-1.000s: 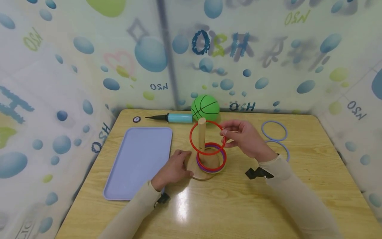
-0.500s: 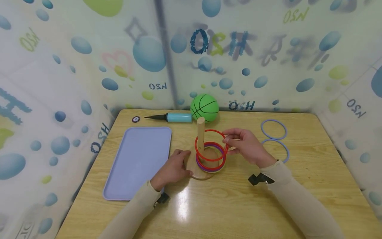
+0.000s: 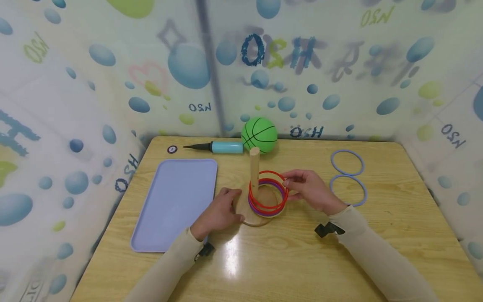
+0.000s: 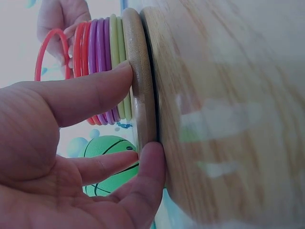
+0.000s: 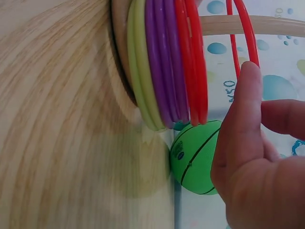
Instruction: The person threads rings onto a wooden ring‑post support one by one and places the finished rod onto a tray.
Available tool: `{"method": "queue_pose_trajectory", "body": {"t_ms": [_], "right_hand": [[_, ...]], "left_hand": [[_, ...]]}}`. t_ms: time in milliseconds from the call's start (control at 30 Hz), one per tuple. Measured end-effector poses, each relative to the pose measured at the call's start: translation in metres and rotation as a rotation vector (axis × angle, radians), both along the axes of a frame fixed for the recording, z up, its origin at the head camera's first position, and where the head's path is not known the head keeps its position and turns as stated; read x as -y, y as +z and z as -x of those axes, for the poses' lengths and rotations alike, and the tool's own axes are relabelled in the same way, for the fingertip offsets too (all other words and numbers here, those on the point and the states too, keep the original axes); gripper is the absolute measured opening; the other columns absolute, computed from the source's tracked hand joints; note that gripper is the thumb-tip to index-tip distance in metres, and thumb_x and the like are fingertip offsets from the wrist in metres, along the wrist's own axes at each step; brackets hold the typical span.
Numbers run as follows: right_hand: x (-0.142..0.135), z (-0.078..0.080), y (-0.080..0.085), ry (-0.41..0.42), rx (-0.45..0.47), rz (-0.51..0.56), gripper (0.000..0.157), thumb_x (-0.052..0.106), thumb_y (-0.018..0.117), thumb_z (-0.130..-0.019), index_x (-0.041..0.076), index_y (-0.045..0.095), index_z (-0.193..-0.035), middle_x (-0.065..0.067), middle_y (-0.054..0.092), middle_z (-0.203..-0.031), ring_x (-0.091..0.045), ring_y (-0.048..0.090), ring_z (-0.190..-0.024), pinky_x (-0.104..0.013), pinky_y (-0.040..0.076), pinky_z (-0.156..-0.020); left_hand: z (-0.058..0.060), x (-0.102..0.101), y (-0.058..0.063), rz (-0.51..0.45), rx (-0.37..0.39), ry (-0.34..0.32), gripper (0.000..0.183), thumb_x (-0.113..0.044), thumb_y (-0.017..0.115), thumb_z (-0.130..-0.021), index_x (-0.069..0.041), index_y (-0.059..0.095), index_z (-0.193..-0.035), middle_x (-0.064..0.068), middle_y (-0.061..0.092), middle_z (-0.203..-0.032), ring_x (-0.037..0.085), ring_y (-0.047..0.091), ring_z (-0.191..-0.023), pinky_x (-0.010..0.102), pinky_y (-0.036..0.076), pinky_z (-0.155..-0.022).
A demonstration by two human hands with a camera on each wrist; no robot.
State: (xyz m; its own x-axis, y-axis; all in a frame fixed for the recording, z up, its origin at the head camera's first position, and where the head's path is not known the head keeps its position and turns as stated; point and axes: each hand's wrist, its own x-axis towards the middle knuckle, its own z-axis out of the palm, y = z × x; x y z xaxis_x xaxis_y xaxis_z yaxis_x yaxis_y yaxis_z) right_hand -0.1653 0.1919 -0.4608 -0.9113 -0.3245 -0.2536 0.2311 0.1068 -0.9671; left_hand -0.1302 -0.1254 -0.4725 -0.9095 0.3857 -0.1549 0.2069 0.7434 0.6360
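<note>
My left hand (image 3: 218,213) holds the left edge of a round wooden base (image 3: 250,219), its thumb and fingers spread along the rim. From the base rises an upright wooden peg (image 3: 254,170). Low around the peg lies a stack of rings: yellow-green rings (image 5: 143,71) at the bottom, purple rings (image 5: 164,71) in the middle, red rings (image 5: 190,71) on top. Another red ring (image 3: 268,171) circles the peg just above this stack. My right hand (image 3: 309,191) pinches that ring at its right side. In the right wrist view, a gap shows between it and the stack.
A lilac tray (image 3: 175,205) lies left of the base. Behind stand a green ball (image 3: 259,135) and a light blue hand pump (image 3: 227,147), with a small round disc (image 3: 172,149) farther left. Two blue rings (image 3: 347,162) lie on the table (image 3: 283,264) at right.
My right hand has lowered the red ring along the peg, from near its top to just above the stack. My left hand has stayed at the base.
</note>
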Motion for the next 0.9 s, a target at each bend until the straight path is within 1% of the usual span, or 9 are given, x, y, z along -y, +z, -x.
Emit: {"method": "queue_pose_trajectory", "body": {"t_ms": [167, 300, 400, 500, 600, 700, 900], "right_hand": [[0.001, -0.001, -0.004, 0.01, -0.005, -0.005, 0.04, 0.007, 0.064, -0.104, -0.01, 0.059, -0.141, -0.011, 0.073, -0.122, -0.015, 0.072, -0.098, -0.037, 0.065, -0.077], [0.001, -0.002, -0.006, 0.017, -0.007, -0.031, 0.038, 0.006, 0.063, -0.105, -0.009, 0.06, -0.14, -0.02, 0.07, -0.125, -0.017, 0.072, -0.096, -0.04, 0.065, -0.077], [0.002, -0.002, -0.008, 0.025, -0.009, -0.057, 0.038, 0.006, 0.063, -0.105, -0.009, 0.06, -0.14, -0.024, 0.068, -0.125, -0.017, 0.071, -0.095, -0.043, 0.065, -0.078], [0.002, -0.001, -0.01, 0.027, -0.011, -0.079, 0.038, 0.006, 0.063, -0.105, -0.009, 0.06, -0.14, -0.025, 0.068, -0.123, -0.018, 0.072, -0.094, -0.044, 0.065, -0.079], [0.002, 0.001, -0.011, 0.028, -0.017, -0.098, 0.037, 0.007, 0.064, -0.105, -0.008, 0.061, -0.138, -0.023, 0.068, -0.12, -0.019, 0.071, -0.094, -0.043, 0.065, -0.079], [0.003, 0.001, -0.012, 0.033, -0.026, -0.115, 0.036, 0.008, 0.064, -0.105, -0.008, 0.062, -0.137, -0.022, 0.068, -0.119, -0.019, 0.07, -0.095, -0.041, 0.065, -0.079], [0.002, 0.001, -0.01, 0.037, -0.033, -0.132, 0.036, 0.008, 0.065, -0.105, -0.008, 0.061, -0.137, -0.024, 0.068, -0.121, -0.016, 0.07, -0.095, -0.038, 0.065, -0.079]], "left_hand": [[0.0, 0.0, -0.001, 0.002, -0.01, -0.005, 0.086, -0.02, 0.092, -0.082, -0.001, 0.05, -0.154, 0.022, 0.055, -0.14, 0.026, 0.058, -0.109, 0.047, 0.053, -0.099], [0.0, 0.0, -0.001, 0.0, -0.007, -0.005, 0.086, -0.02, 0.092, -0.082, -0.001, 0.051, -0.154, 0.023, 0.055, -0.14, 0.027, 0.058, -0.109, 0.048, 0.053, -0.098], [0.0, -0.001, 0.0, -0.005, -0.002, -0.006, 0.086, -0.02, 0.092, -0.082, -0.001, 0.05, -0.154, 0.022, 0.055, -0.139, 0.025, 0.057, -0.106, 0.046, 0.053, -0.096], [0.0, -0.001, 0.0, -0.002, -0.006, -0.012, 0.085, -0.02, 0.092, -0.082, 0.0, 0.05, -0.154, 0.022, 0.055, -0.139, 0.023, 0.057, -0.104, 0.044, 0.053, -0.094], [0.0, 0.0, 0.0, 0.001, -0.015, -0.018, 0.085, -0.02, 0.092, -0.082, 0.001, 0.05, -0.153, 0.023, 0.055, -0.138, 0.023, 0.056, -0.103, 0.044, 0.053, -0.093], [0.0, 0.0, -0.001, 0.008, -0.019, -0.021, 0.085, -0.02, 0.092, -0.082, 0.001, 0.051, -0.153, 0.023, 0.055, -0.139, 0.024, 0.057, -0.105, 0.045, 0.053, -0.094], [0.0, 0.0, -0.001, 0.001, -0.011, -0.007, 0.086, -0.019, 0.092, -0.082, 0.0, 0.05, -0.154, 0.022, 0.055, -0.141, 0.026, 0.057, -0.109, 0.046, 0.052, -0.098]]}}
